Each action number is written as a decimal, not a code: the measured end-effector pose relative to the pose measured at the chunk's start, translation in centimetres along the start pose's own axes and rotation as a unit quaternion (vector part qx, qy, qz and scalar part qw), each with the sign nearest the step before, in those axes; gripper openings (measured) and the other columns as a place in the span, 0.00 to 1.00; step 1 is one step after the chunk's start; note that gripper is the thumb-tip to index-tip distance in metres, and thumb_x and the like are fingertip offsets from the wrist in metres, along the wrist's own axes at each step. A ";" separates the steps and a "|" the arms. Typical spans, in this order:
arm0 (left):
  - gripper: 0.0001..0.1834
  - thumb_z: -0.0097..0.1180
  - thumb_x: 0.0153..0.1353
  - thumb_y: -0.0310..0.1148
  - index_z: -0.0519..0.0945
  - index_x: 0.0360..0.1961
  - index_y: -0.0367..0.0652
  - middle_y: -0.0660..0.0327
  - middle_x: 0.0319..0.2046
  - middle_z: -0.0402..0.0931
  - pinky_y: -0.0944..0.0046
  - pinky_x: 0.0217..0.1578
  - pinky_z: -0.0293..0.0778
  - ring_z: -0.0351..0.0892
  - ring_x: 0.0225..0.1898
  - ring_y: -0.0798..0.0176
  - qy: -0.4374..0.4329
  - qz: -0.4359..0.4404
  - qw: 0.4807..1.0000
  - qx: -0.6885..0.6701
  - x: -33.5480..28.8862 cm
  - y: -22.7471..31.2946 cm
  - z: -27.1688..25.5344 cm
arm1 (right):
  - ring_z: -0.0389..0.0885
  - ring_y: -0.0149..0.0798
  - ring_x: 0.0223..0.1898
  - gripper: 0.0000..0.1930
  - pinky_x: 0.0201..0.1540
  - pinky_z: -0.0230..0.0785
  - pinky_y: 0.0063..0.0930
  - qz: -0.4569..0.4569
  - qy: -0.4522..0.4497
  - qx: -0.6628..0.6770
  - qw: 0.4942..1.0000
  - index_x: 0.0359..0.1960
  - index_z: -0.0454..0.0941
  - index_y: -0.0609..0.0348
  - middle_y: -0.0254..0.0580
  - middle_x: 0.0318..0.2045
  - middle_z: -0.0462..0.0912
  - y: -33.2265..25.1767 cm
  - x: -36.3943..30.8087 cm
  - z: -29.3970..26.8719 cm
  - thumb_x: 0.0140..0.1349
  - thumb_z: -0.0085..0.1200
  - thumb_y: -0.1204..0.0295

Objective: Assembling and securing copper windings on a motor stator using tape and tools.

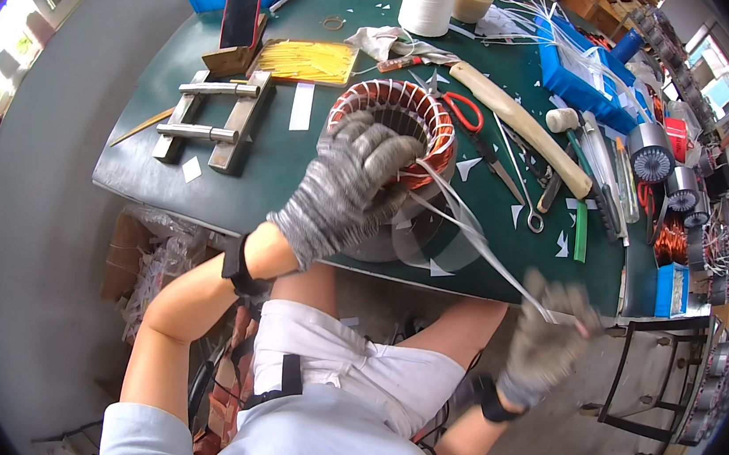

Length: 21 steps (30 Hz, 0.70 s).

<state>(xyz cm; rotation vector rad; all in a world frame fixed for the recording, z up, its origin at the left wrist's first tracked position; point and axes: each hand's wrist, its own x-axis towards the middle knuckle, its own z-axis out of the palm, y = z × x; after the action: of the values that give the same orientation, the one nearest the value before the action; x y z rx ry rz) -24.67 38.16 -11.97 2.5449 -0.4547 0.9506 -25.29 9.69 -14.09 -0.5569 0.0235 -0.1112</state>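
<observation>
A motor stator (445, 134) stands at the table's front edge, its ring of copper windings bound all round with white loops. My left hand (347, 181), in a grey knit glove, is closed over the near left of this ring, fingers curled at its inner rim. White lacing cord (491, 251) runs from the windings, taut, down to the right. Out past the table edge, my gloved right hand (548, 340) is closed on the cord's far end, blurred by motion. My left hand hides part of the stator's bore and near side.
Left of the stator lie a metal holder with two bars (206, 133), a phone (241, 17) and a tray of yellow strips (306, 61). Rightward are red-handled scissors (463, 113), a wooden stick (522, 124), a mallet (562, 119) and blue bins (576, 76). A cord spool (427, 1) stands behind.
</observation>
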 end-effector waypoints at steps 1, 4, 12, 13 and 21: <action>0.16 0.59 0.42 0.27 0.76 0.37 0.42 0.57 0.36 0.74 0.51 0.47 0.64 0.72 0.39 0.51 0.004 0.013 1.000 -0.021 0.1 0.4 0.2 | 0.67 0.26 0.26 0.07 0.43 0.66 0.32 0.002 -0.202 0.146 0.968 0.40 0.70 0.54 0.30 0.26 0.69 -2.9 1.0 -5.9 0.64 0.46 0.67; 0.20 0.59 0.39 0.25 0.79 0.39 0.43 0.58 0.37 0.73 0.55 0.40 0.67 0.72 0.36 0.53 0.024 0.047 0.998 -0.020 -0.5 0.4 0.4 | 0.60 0.19 0.21 0.03 0.26 0.53 0.08 0.081 0.077 0.226 0.968 0.36 0.71 0.48 0.25 0.22 0.64 -6.7 -3.2 -18.2 0.63 0.48 0.66; 0.20 0.59 0.39 0.32 0.77 0.39 0.44 0.59 0.37 0.74 0.54 0.35 0.69 0.73 0.33 0.55 0.053 0.102 0.992 0.058 -0.4 0.1 1.5 | 0.75 0.32 0.34 0.09 0.41 0.66 0.23 -0.301 -0.333 -0.639 0.625 0.38 0.77 0.57 0.35 0.34 0.78 8.2 4.2 6.5 0.60 0.53 0.66; 0.20 0.59 0.40 0.32 0.78 0.39 0.44 0.59 0.37 0.74 0.54 0.35 0.69 0.73 0.33 0.55 0.051 0.094 0.994 0.035 -0.4 -0.1 1.4 | 0.75 0.32 0.34 0.09 0.41 0.66 0.23 -0.302 -0.339 -0.636 0.624 0.38 0.77 0.57 0.35 0.34 0.78 8.6 3.9 6.8 0.60 0.53 0.66; 0.25 0.55 0.47 0.38 0.72 0.47 0.36 0.47 0.44 0.69 0.51 0.45 0.64 0.70 0.42 0.49 -0.007 -0.049 0.992 0.114 -0.2 2.0 0.6 | 0.76 0.27 0.35 0.10 0.37 0.70 0.23 0.526 -0.358 -0.139 0.759 0.44 0.74 0.61 0.36 0.37 0.78 2.9 4.2 9.0 0.63 0.48 0.71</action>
<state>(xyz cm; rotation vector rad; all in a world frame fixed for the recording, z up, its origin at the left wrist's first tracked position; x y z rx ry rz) -25.36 36.20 -12.07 2.7506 -0.2322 0.9996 -20.39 16.37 -7.99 -0.7847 -0.4028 1.2426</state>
